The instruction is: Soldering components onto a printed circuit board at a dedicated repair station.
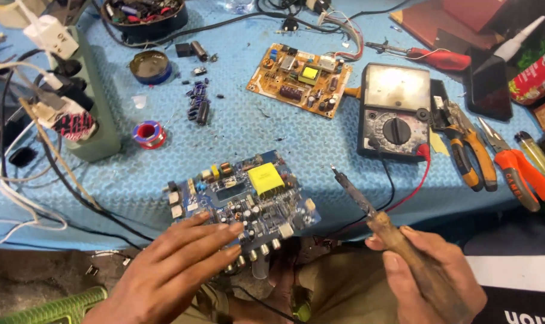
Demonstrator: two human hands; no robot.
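Your left hand [182, 264] lies flat with open fingers on the near edge of the blue board [242, 195]; it presses the board and grips nothing. Your right hand [425, 270] is closed around the wooden handle of the soldering iron [368, 207]. The iron's tip points up and away from you, just to the right of the blue board, and does not touch it. The blue board sits at the near edge of the blue mat [272, 132], partly over the edge. Behind the board, further from you, lies a tan board [299, 78]. To the right of the blue board stands a meter [395, 111], and its red and black leads run down toward the iron. Beyond the meter lie pliers [464, 144] with orange handles. To the left of the blue board you see a solder spool [149, 133].
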